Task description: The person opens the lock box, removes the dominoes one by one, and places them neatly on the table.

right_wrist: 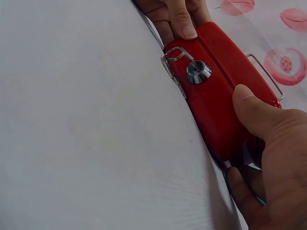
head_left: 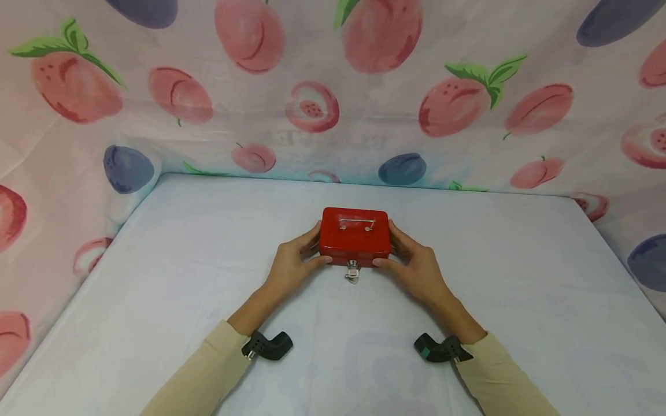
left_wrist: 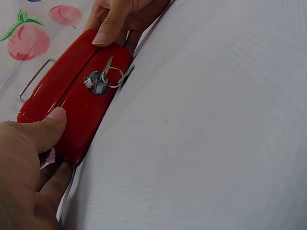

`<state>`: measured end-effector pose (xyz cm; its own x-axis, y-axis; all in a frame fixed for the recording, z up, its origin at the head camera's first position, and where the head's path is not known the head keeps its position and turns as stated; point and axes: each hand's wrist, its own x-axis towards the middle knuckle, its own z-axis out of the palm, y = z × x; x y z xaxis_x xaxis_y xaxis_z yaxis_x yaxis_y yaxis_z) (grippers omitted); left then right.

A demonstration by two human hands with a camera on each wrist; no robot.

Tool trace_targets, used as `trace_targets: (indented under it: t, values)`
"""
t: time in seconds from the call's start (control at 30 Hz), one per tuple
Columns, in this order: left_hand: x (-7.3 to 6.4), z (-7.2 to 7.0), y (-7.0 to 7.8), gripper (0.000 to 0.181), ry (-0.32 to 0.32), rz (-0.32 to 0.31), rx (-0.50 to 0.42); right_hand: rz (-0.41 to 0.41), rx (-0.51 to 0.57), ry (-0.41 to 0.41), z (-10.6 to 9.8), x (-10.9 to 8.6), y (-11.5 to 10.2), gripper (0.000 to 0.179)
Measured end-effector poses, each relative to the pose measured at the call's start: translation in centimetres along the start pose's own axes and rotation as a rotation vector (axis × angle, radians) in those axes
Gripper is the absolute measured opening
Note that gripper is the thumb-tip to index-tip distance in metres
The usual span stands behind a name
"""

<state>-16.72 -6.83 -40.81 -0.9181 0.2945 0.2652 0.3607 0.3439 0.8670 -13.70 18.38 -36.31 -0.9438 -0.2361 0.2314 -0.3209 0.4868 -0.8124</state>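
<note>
A small red metal cash box [head_left: 355, 240] with a wire handle [head_left: 356, 221] on its lid sits on the white-covered table, lid down. Its front faces me, and a key [left_wrist: 109, 64] on a ring stands in the round silver lock [right_wrist: 198, 73]. My left hand [head_left: 293, 260] grips the box's left end, thumb on the front and fingers round the side. On the right end my right hand [head_left: 416, 263] holds it the same way, its thumb on the front near the lid seam. The farther fingers are partly hidden behind the ends.
The white cloth [head_left: 333, 346] covers the whole table. Behind it and at the sides hangs a curtain [head_left: 333, 150] printed with peaches and blue fruit. A black camera mount [head_left: 267, 346] sits on the left wrist, another mount [head_left: 442, 349] on the right.
</note>
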Motion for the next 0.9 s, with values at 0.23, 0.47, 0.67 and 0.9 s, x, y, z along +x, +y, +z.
trace_targets:
  t: [0.23, 0.47, 0.67, 0.9]
  values:
    - [0.0, 0.0, 0.0, 0.075, -0.001, 0.012, -0.004, 0.002, 0.000, 0.003, 0.0, 0.0, 0.0, 0.077]
    - [0.0, -0.1, 0.1, 0.075, -0.009, -0.003, 0.006, 0.010, 0.012, 0.007, 0.3, 0.2, 1.8, 0.080]
    - [0.0, -0.1, 0.2, 0.076, -0.015, -0.005, -0.010, 0.010, 0.019, 0.020, 0.7, 0.3, 4.2, 0.081]
    - [0.0, -0.1, 0.2, 0.076, -0.016, -0.007, -0.025, 0.012, 0.031, 0.026, 0.7, 0.3, 4.1, 0.080]
